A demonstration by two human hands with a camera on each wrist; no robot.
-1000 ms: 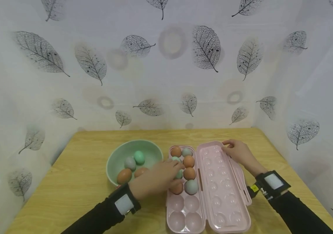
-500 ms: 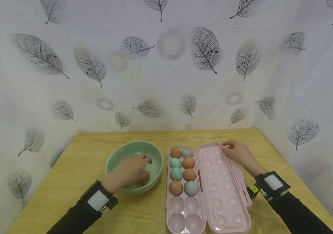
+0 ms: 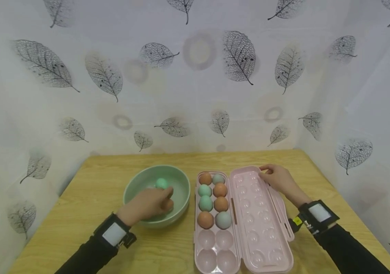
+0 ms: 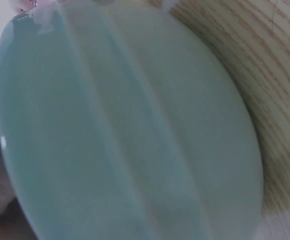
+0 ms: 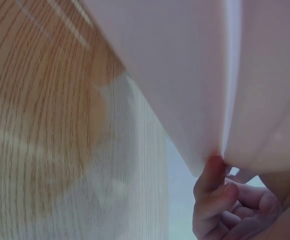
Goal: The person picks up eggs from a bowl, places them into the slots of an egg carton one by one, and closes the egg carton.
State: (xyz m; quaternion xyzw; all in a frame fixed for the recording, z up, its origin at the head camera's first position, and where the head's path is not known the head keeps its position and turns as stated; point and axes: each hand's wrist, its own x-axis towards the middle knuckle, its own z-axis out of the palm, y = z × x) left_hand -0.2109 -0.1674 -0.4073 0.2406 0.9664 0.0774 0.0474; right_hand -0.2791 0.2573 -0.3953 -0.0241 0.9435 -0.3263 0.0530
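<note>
My left hand (image 3: pixel 147 205) reaches into the green bowl (image 3: pixel 178 213), its fingertips hidden low inside; I cannot tell whether they hold an egg. A mint-green egg (image 3: pixel 161 183) shows just beyond the knuckles. In the left wrist view the bowl's outer wall (image 4: pixel 135 125) covers most of the hand. At the far right corner of the pink egg carton's raised lid (image 3: pixel 260 220), my right hand (image 3: pixel 277 178) pinches the edge; finger and thumb (image 5: pixel 214 172) grip it in the right wrist view. Brown, mint and grey-blue eggs (image 3: pixel 221 204) fill the far rows of the carton base (image 3: pixel 196 238).
Wood-grain table (image 3: pixel 95 179) lies under everything. The near cups (image 3: pixel 206 260) of the carton hold no eggs. A leaf-patterned white curtain (image 3: pixel 195 95) hangs behind and on both sides.
From over the carton, my left hand moved left into the bowl and its fingers drew in lower there. The mint egg in the bowl shows again. My right hand stays on the lid.
</note>
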